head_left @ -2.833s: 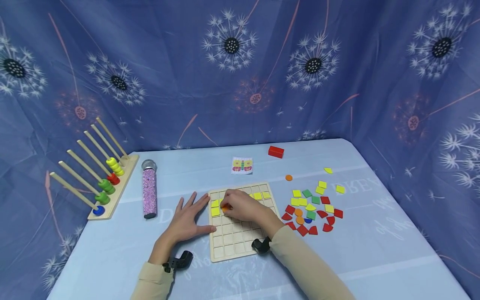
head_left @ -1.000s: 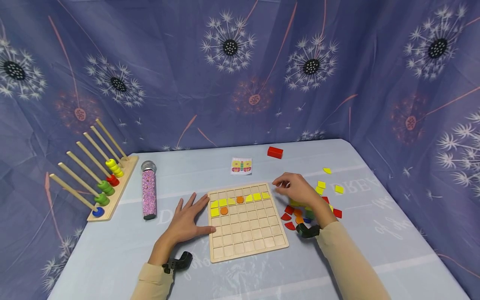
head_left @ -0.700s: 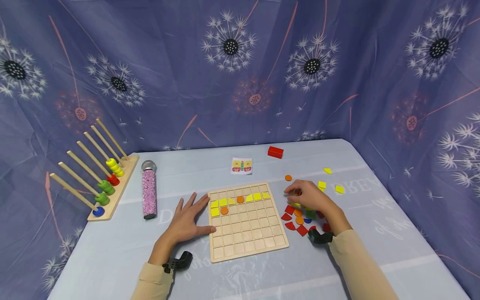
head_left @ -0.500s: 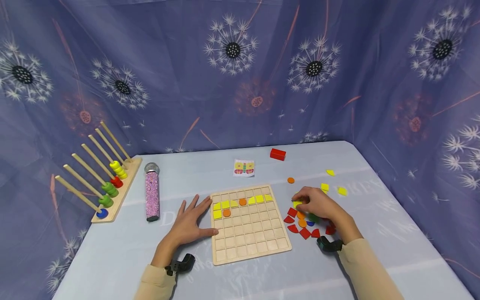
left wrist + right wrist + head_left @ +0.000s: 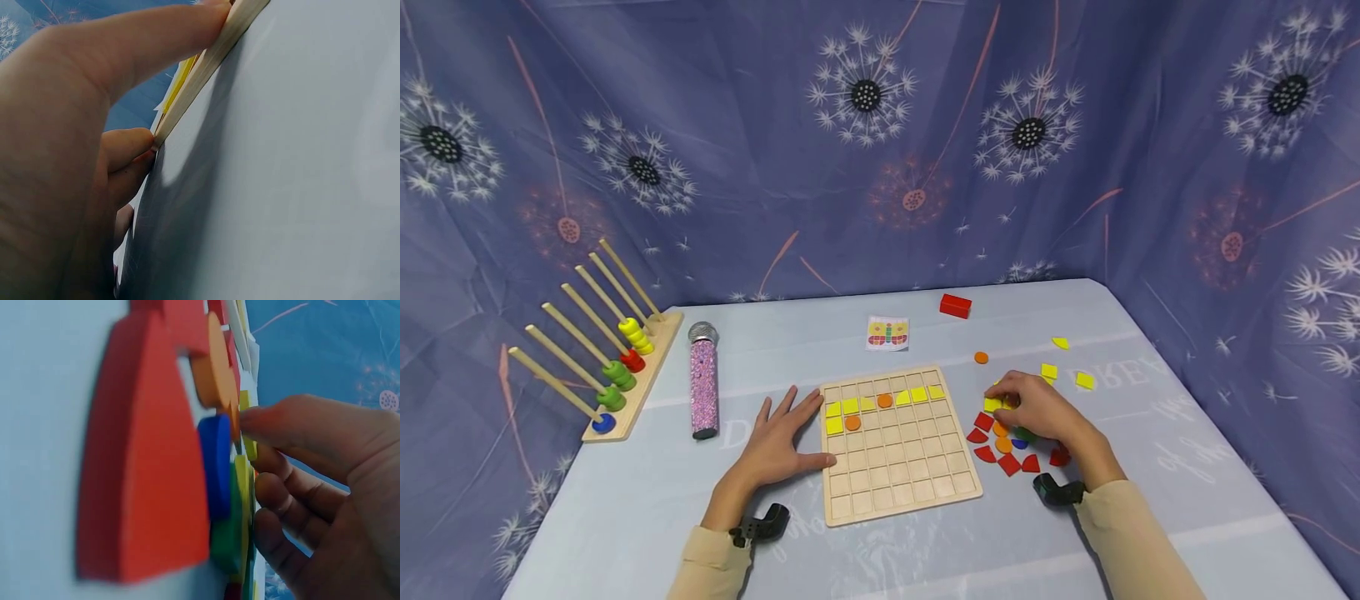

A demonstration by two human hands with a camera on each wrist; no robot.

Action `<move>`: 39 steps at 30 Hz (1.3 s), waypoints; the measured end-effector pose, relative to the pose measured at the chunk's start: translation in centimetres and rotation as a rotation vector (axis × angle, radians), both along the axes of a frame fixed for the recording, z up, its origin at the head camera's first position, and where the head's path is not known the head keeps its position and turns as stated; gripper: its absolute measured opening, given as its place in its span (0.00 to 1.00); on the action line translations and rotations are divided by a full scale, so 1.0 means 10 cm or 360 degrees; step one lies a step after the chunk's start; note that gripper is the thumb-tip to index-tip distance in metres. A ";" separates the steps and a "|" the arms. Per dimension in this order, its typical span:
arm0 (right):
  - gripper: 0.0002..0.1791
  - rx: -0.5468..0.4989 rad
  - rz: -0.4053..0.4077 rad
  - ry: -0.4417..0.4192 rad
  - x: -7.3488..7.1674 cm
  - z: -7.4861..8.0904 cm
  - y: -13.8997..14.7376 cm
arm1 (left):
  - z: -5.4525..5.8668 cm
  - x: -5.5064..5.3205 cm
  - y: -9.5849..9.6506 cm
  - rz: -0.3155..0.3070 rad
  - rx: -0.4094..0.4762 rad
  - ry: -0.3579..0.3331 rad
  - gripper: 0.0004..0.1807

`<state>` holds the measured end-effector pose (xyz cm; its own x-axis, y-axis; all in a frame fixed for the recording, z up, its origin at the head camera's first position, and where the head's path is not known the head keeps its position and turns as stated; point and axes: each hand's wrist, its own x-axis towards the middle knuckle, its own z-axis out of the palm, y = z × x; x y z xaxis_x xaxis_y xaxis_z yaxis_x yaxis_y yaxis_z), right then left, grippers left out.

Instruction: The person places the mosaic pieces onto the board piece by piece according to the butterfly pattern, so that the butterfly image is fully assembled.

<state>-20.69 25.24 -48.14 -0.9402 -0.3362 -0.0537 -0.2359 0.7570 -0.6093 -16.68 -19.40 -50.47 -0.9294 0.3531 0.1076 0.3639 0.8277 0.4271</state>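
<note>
My left hand lies spread on the table, its thumb and fingertips at the left edge of a wooden grid board. In the left wrist view the thumb touches the board's side. Several yellow tiles and an orange disc sit in one row of the board; a yellow square and a second orange disc sit in the row below. Over the pile of loose tiles, my right hand pinches a yellow square tile between thumb and index finger. The palm hides part of the pile.
Red pieces, orange discs and a blue piece lie around the right hand. Beyond are a butterfly pattern card and a red block. At left stand a glittery microphone and a peg abacus.
The right hand has left the orange disc in the board's second row and moved right to the pile, where its fingers have closed on a yellow square tile. The left hand has stayed put.
</note>
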 end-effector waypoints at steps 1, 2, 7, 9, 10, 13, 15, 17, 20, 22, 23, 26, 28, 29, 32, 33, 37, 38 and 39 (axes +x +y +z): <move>0.17 -0.0011 -0.0001 0.0006 0.00 0.00 -0.02 | 0.00 0.00 0.00 0.0000 0.0001 0.0001 0.58; 0.17 -0.0025 0.0003 0.0013 -0.01 0.01 -0.04 | 0.00 0.00 0.00 0.0000 0.0002 -0.0003 0.58; 0.16 -0.0067 0.0090 0.0055 -0.01 0.07 -0.22 | -0.01 0.00 -0.01 0.0000 0.0005 0.0007 0.58; 0.16 -0.0071 0.0142 0.0075 -0.01 0.10 -0.30 | -0.02 0.00 -0.01 -0.0001 0.0008 0.0009 0.58; 0.15 -0.0068 0.0173 0.0089 -0.01 0.11 -0.35 | -0.02 0.00 -0.01 0.0001 0.0008 0.0006 0.58; 0.15 -0.0058 0.0265 0.0116 -0.01 0.15 -0.49 | -0.03 0.00 -0.01 0.0000 0.0002 -0.0009 0.58; 0.15 -0.0051 0.0313 0.0126 -0.02 0.17 -0.58 | -0.03 0.01 -0.01 0.0005 -0.0005 -0.0028 0.58; 0.16 -0.0050 0.0359 0.0143 -0.03 0.18 -0.67 | -0.03 0.01 -0.01 0.0004 -0.0008 -0.0036 0.57; 0.16 -0.0048 0.0403 0.0187 -0.05 0.19 -0.80 | -0.03 0.01 -0.01 0.0000 -0.0004 -0.0031 0.57; 0.16 -0.0040 0.0429 0.0216 -0.06 0.18 -0.89 | -0.02 0.01 -0.01 -0.0005 -0.0004 -0.0017 0.57; 0.16 -0.0036 0.0441 0.0227 -0.07 0.18 -0.93 | -0.01 0.01 0.00 -0.0004 -0.0004 -0.0017 0.57; 0.15 -0.0018 0.0489 0.0245 -0.09 0.18 -1.06 | 0.01 0.01 0.00 0.0003 -0.0015 -0.0021 0.57; 0.15 0.0007 0.0523 0.0254 -0.10 0.17 -1.15 | 0.02 0.01 0.00 0.0005 -0.0022 -0.0027 0.57; 0.16 0.0017 0.0538 0.0258 -0.10 0.17 -1.20 | 0.02 0.01 0.00 0.0006 -0.0025 -0.0027 0.57; 0.16 0.0053 0.0571 0.0267 -0.10 0.17 -1.34 | 0.02 0.01 0.00 -0.0005 -0.0033 -0.0013 0.57; 0.16 0.0067 0.0576 0.0267 -0.10 0.17 -1.38 | 0.02 0.01 0.00 -0.0009 -0.0033 -0.0009 0.57; 0.16 0.0109 0.0601 0.0270 -0.10 0.18 -1.56 | 0.01 0.00 0.00 -0.0010 -0.0044 -0.0018 0.56; 0.16 0.0122 0.0605 0.0267 -0.10 0.19 -1.60 | 0.01 0.00 0.00 -0.0006 -0.0044 -0.0023 0.56; 0.16 0.0140 0.0604 0.0268 -0.10 0.19 -1.63 | 0.00 0.00 0.00 -0.0006 -0.0043 -0.0024 0.56</move>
